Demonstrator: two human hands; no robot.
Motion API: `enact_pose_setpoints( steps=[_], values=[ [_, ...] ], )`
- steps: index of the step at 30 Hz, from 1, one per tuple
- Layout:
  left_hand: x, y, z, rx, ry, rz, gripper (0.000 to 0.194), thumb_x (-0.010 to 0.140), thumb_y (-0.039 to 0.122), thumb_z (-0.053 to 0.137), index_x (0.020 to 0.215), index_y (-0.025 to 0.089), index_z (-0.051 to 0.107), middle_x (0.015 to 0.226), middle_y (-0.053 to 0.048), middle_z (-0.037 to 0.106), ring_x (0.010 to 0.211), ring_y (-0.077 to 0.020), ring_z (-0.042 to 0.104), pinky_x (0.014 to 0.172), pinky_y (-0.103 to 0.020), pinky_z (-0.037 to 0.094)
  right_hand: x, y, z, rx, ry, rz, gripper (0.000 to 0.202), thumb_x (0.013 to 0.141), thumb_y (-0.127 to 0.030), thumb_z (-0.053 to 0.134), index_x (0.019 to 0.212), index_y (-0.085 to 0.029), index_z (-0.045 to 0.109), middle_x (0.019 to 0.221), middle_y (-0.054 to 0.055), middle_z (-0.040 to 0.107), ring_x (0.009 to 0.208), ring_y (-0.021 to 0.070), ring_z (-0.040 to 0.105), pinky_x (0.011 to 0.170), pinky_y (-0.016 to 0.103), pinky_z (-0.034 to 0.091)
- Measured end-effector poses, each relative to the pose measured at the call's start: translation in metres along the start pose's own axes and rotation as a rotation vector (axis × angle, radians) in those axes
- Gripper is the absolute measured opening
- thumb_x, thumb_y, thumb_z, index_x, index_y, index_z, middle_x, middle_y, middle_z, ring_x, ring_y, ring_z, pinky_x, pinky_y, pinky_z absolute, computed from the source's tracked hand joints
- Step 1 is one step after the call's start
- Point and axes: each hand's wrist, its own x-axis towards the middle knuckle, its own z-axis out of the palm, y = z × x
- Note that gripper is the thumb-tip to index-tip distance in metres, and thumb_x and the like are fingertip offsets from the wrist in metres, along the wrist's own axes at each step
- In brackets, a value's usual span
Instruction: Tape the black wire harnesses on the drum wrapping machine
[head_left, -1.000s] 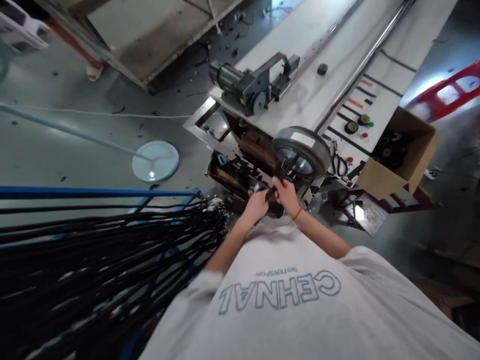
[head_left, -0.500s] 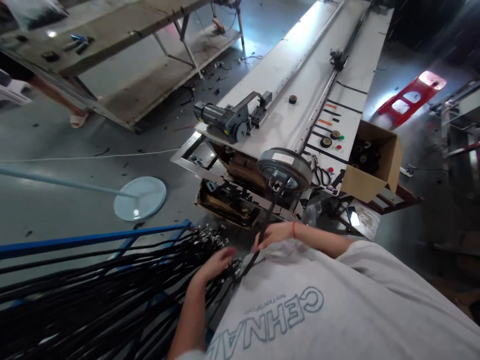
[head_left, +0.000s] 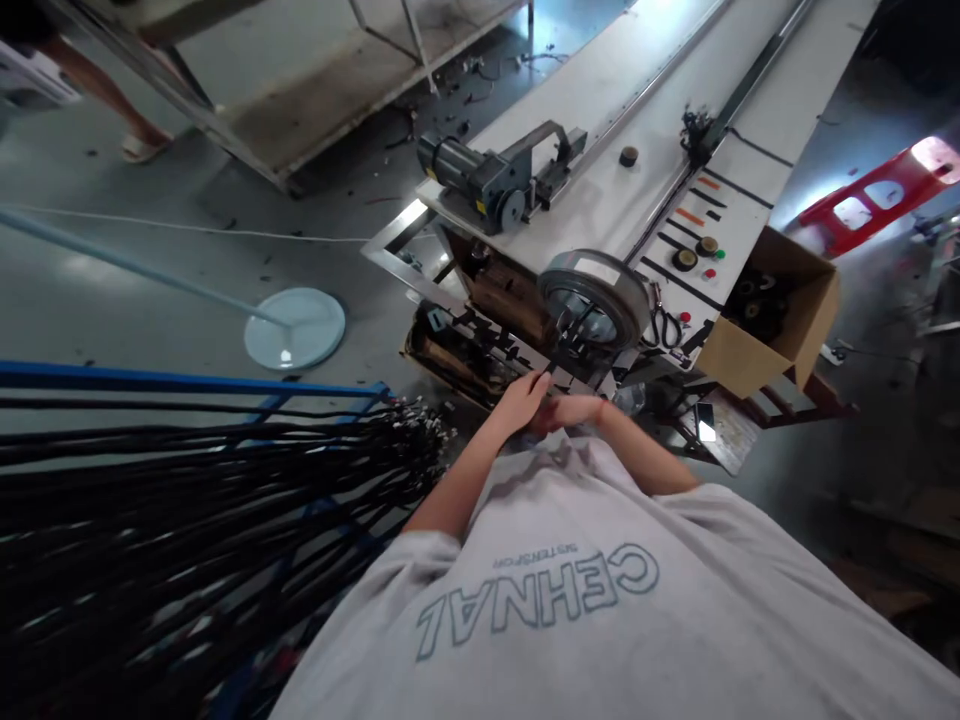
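My left hand [head_left: 526, 398] and my right hand [head_left: 571, 412] are close together in front of my shirt, just below the round grey wheel-like part [head_left: 594, 296] at the near end of the long white machine table [head_left: 600, 215]. Both hands have their fingers closed near a dark strand that runs toward the wheel; small and dim, what lies between the fingers cannot be made out. Left of my left arm, a thick bundle of black cables [head_left: 300, 470] with pale ends lies on a blue rack [head_left: 187, 379].
A motor unit [head_left: 480, 180], scissors [head_left: 663, 322] and tape rolls [head_left: 684, 260] sit on the machine table. Beside it stand a cardboard box [head_left: 750, 355] and a red stool [head_left: 877, 200]. A round pale base [head_left: 294, 328] is on the floor. A person's leg shows at upper left.
My left hand has moved up and right from the cable ends to beside my right hand. The view has shifted, and the dark strand no longer shows below my hands.
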Motion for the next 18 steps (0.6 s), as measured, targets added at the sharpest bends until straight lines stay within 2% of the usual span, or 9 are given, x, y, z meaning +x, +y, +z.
enact_pose_setpoints(
  steps=[2, 4, 5, 7, 9, 11, 13, 16, 18],
  values=[
    [-0.044, -0.013, -0.010, -0.006, -0.047, -0.013, 0.044, 0.094, 0.053, 0.043, 0.078, 0.017, 0.061, 0.072, -0.002, 0.060, 0.070, -0.0157, 0.053, 0.070, -0.027, 0.043, 0.011, 0.016, -0.037, 0.436, -0.015, 0.189, 0.032, 0.083, -0.014, 0.041, 0.074, -0.010, 0.071, 0.057, -0.003, 0.064, 0.057, 0.0099, 0.062, 0.087, 0.036, 0.057],
    [-0.082, -0.021, -0.024, -0.068, -0.144, -0.134, 0.055, 0.089, 0.066, 0.043, 0.072, 0.017, 0.059, 0.061, 0.001, 0.052, 0.060, -0.0137, 0.046, 0.060, -0.026, 0.038, 0.025, 0.021, -0.064, 1.001, 0.140, 0.417, 0.017, 0.083, -0.021, 0.051, 0.079, -0.016, 0.068, 0.073, 0.001, 0.070, 0.071, 0.0118, 0.068, 0.077, 0.025, 0.058],
    [-0.098, -0.025, -0.033, -0.105, -0.186, -0.223, 0.059, 0.086, 0.072, 0.043, 0.070, 0.017, 0.058, 0.056, 0.002, 0.047, 0.055, -0.0125, 0.041, 0.056, -0.025, 0.034, 0.032, 0.021, -0.071, 1.225, 0.270, 0.502, 0.015, 0.085, -0.026, 0.052, 0.077, -0.018, 0.063, 0.070, 0.000, 0.067, 0.067, 0.0109, 0.065, 0.072, 0.023, 0.058],
    [-0.124, -0.035, -0.056, -0.165, -0.245, -0.405, 0.065, 0.080, 0.079, 0.046, 0.066, 0.017, 0.058, 0.051, 0.004, 0.041, 0.049, -0.0104, 0.033, 0.050, -0.025, 0.027, 0.043, 0.012, -0.074, 1.449, 0.472, 0.590, 0.026, 0.090, -0.034, 0.051, 0.067, -0.022, 0.049, 0.053, -0.006, 0.049, 0.048, 0.0083, 0.049, 0.055, 0.018, 0.051],
    [-0.144, -0.048, -0.081, -0.196, -0.249, -0.543, 0.066, 0.076, 0.081, 0.050, 0.064, 0.016, 0.059, 0.050, 0.003, 0.041, 0.047, -0.0095, 0.031, 0.048, -0.024, 0.024, 0.048, -0.004, -0.063, 1.513, 0.472, 0.687, 0.041, 0.094, -0.039, 0.048, 0.060, -0.024, 0.030, 0.044, -0.010, 0.026, 0.037, 0.0074, 0.026, 0.039, 0.017, 0.035],
    [-0.154, -0.061, -0.100, -0.224, -0.203, -0.627, 0.064, 0.074, 0.079, 0.055, 0.071, 0.015, 0.064, 0.052, 0.001, 0.049, 0.048, -0.0111, 0.038, 0.049, -0.024, 0.028, 0.044, -0.025, -0.043, 1.520, 0.304, 0.791, 0.049, 0.095, -0.042, 0.046, 0.060, -0.024, 0.018, 0.043, -0.011, 0.015, 0.035, 0.0071, 0.013, 0.035, 0.018, 0.022],
    [-0.150, -0.066, -0.108, -0.271, -0.137, -0.654, 0.063, 0.073, 0.075, 0.059, 0.085, 0.014, 0.068, 0.063, -0.003, 0.062, 0.057, -0.0152, 0.052, 0.055, -0.025, 0.038, 0.032, -0.049, -0.018, 1.518, 0.036, 0.867, 0.051, 0.095, -0.043, 0.045, 0.060, -0.024, 0.015, 0.041, -0.011, 0.015, 0.035, 0.0067, 0.013, 0.035, 0.019, 0.018],
    [-0.110, -0.048, -0.089, -0.415, -0.134, -0.574, 0.065, 0.075, 0.073, 0.061, 0.099, 0.013, 0.069, 0.087, -0.010, 0.074, 0.079, -0.0214, 0.065, 0.072, -0.029, 0.048, 0.011, -0.080, 0.015, 1.401, -0.404, 0.835, 0.051, 0.094, -0.043, 0.048, 0.054, -0.023, 0.024, 0.040, -0.009, 0.028, 0.036, 0.0063, 0.025, 0.038, 0.019, 0.027],
    [-0.071, -0.022, -0.062, -0.552, -0.215, -0.483, 0.065, 0.080, 0.072, 0.057, 0.102, 0.012, 0.068, 0.093, -0.012, 0.075, 0.087, -0.0226, 0.067, 0.080, -0.032, 0.050, 0.006, -0.091, 0.023, 1.206, -0.726, 0.667, 0.047, 0.090, -0.042, 0.059, 0.053, -0.020, 0.041, 0.045, -0.005, 0.044, 0.043, 0.0065, 0.040, 0.046, 0.019, 0.037]
  ],
)
